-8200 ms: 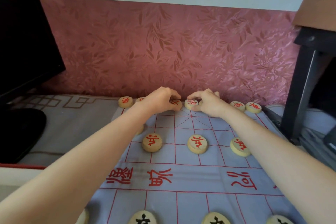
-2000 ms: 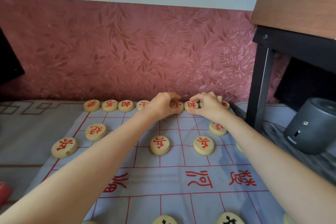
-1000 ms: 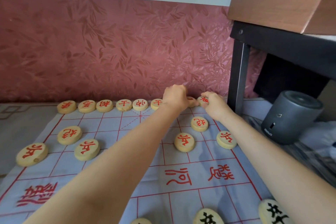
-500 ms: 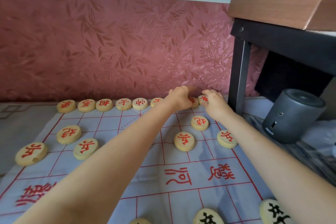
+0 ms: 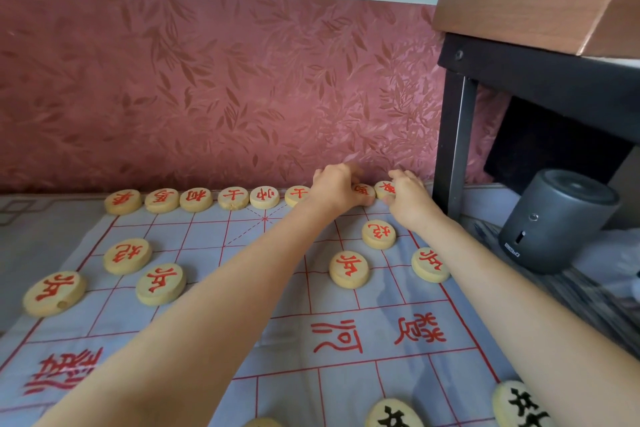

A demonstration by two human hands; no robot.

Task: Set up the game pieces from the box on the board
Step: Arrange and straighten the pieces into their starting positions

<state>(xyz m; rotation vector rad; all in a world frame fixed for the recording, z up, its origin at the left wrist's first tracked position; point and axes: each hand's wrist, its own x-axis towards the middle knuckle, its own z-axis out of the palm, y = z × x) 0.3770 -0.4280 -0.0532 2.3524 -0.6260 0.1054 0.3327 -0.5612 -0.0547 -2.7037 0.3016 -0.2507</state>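
At the top edge of the board [image 5: 349, 308], right of centre in the frame, the left hand [image 5: 337, 185] curls its fingers on one red piece [image 5: 364, 190]. The right hand [image 5: 407, 199] pinches the corner piece [image 5: 385, 187] just beside it, to the right.

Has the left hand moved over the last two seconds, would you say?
Yes: the left hand moved right, from the palace cross toward the table leg.

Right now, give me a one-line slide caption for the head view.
Left hand and right hand pinch neighbouring red pieces at the back row's right end on the cloth board.
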